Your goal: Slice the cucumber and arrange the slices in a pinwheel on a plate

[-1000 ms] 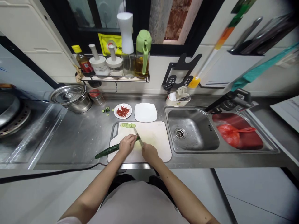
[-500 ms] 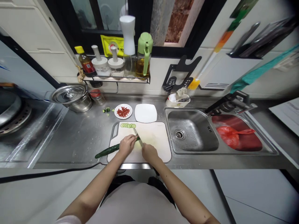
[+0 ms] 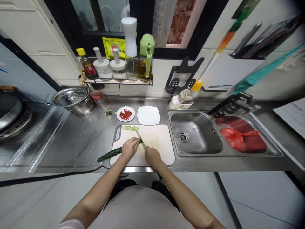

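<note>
A white cutting board point(image 3: 157, 141) lies on the steel counter in front of me. Across its left edge lies a long green cucumber point(image 3: 109, 154). My left hand point(image 3: 129, 148) is curled over the cucumber's right part and holds it down. My right hand point(image 3: 152, 156) grips the handle of a knife point(image 3: 141, 140), whose blade points away from me and meets the cucumber's cut end beside my left fingers. A row of several cucumber slices point(image 3: 130, 128) sits along the board's far edge.
Behind the board stand a small plate of chopped red chilli point(image 3: 125, 114), a white square plate point(image 3: 148, 115) and cucumber scraps point(image 3: 109, 113). A lidded steel pot point(image 3: 72, 100) is at left, a double sink point(image 3: 195, 136) with a red bag point(image 3: 234, 137) at right. A condiment shelf point(image 3: 118, 79) hangs behind.
Hands, knife and cucumber stay almost where they were; only the camera view has shifted slightly.
</note>
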A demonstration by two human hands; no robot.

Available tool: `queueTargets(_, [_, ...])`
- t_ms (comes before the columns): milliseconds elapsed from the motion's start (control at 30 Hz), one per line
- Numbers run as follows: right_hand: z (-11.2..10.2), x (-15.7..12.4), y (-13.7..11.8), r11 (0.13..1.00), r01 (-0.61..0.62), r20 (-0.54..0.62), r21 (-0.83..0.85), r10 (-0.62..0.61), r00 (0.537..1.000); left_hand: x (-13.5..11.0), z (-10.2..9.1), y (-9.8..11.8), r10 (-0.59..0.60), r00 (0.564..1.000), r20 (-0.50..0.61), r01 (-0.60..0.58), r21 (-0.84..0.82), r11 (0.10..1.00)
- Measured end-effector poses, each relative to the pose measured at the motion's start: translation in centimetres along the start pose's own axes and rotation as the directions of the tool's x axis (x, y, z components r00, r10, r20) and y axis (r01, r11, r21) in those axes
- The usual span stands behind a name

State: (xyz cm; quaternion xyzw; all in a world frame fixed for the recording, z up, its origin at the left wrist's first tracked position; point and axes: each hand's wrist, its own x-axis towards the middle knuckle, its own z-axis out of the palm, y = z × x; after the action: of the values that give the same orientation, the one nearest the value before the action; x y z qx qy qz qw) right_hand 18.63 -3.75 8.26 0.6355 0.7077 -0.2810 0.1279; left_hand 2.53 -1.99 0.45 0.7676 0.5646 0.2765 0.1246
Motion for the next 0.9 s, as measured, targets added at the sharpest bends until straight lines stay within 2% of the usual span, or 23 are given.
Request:
queueTargets(200, [0.1, -0.7, 0.2, 1.000, -0.011, 0.010, -0.015, 0.011, 1.000, 0.1, -0.3, 0.2, -0.013, 1.000, 0.007, 0.013, -0.011, 1.000])
queueTargets(567, [0.4, 0.3, -0.1, 1.000, -0.007, 0.015, -0.010, 0.007, 1.000, 0.0, 0.0, 0.1, -0.012, 1.000, -0.002, 0.012, -0.012, 1.000])
queueTargets(900, [1.1, 1.1, -0.2, 1.000, -0.001, -0.037, -0.006, 0.001, 0.999, 0.0, 0.0, 0.0, -0.013, 1.000, 0.002, 0.013, -0.007, 1.000])
